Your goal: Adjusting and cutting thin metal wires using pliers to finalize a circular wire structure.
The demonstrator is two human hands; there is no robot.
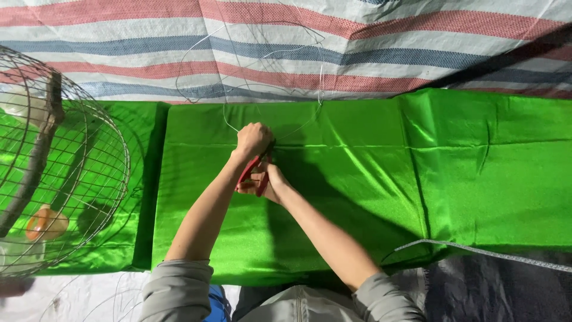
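Over a shiny green cloth, my left hand is closed around a thin grey wire that loops away toward the striped sheet. Just below it, my right hand grips red-handled pliers, whose jaws point up toward my left fist and the wire. The jaws themselves are hidden behind my hands. Both hands are close together near the middle of the cloth.
A round wire cage with a wooden perch and an orange-and-white cup inside stands at the left. A red, white and blue striped tarp lies beyond the cloth. Loose wire loops rest on it. A grey strip lies at lower right.
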